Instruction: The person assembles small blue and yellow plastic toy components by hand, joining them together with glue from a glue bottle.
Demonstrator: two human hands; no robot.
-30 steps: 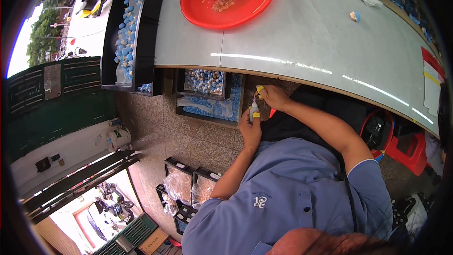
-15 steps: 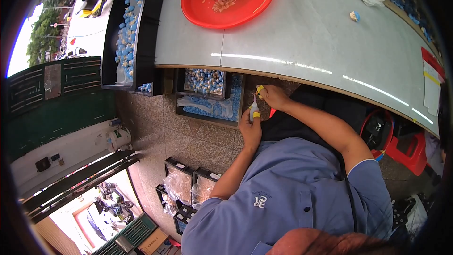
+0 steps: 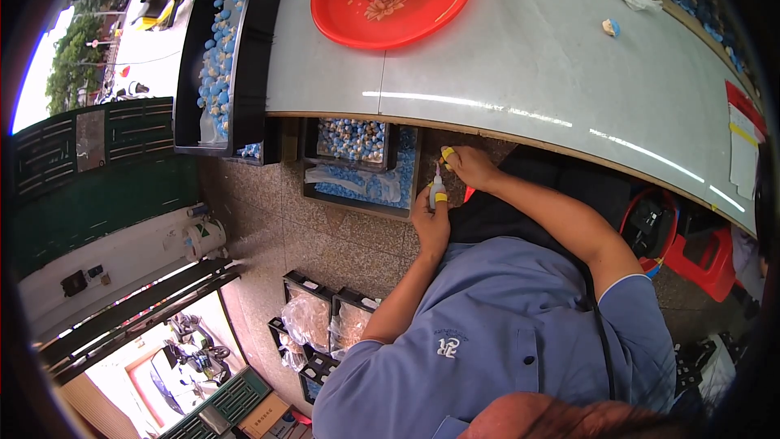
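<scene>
A small white squeeze bottle (image 3: 437, 188) with a thin pinkish nozzle stands upright in my left hand (image 3: 426, 221), the fingers wrapped round it. My right hand (image 3: 473, 168) is closed in a pinch just above, its fingertips right at the nozzle tip. What lies between those fingertips is too small to make out. Yellow bands wrap a finger or thumb on each hand. Both hands are over my lap, just off the table's near edge.
On the grey table (image 3: 520, 65) sit a red round tray (image 3: 349, 20) with several blue-and-cream pieces and one loose piece (image 3: 610, 28). Black crates (image 3: 268, 49) of similar pieces stand at the left. A lower bin (image 3: 357, 207) holds blue ones; bagged parts (image 3: 309, 321) lie in floor crates.
</scene>
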